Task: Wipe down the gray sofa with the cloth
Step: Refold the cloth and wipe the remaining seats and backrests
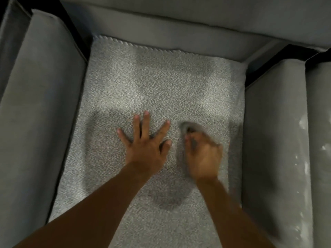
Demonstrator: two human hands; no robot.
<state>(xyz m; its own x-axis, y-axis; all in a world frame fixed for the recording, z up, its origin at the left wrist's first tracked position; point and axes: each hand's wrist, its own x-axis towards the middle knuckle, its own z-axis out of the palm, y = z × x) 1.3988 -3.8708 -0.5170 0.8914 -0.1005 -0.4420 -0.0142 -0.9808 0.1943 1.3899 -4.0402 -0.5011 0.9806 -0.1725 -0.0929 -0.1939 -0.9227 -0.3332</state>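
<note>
On the seat point(161, 77) of the gray sofa point(188, 18), right around the middle, both hands are resting side by side. The left hand point(145, 149) is lying flat on the speckled fabric, palm down, fingers straight and fanned wide. It's not holding anything, just pressing on the cushion.

The right hand point(204, 158) is sitting just beside it, toward the right armrest point(274, 140). It's pretty blurry, but the fingers are curling round a bunched-up gray cloth point(189, 127). The cloth is poking out past the fingertips on the far side and touching the seat. So that's where the cloth is: in the right hand, down on the cushion, a bit right of center. Can't tell how much of it is tucked under the palm.

Both bare forearms are coming in from the bottom edge. Darker patches point(166, 199) are showing on the seat fabric around and below the hands; can't tell if that's damp or shadow.

The left armrest point(44, 104) and the right one are running up either side in a smoother, darker gray, and the back cushion point(170, 38) is closing off the far end. White streaks point(302, 126) are showing along the right armrest, well apart from the cloth. Black gaps point(75, 33) are showing at the two far corners, between the armrests and the back.
</note>
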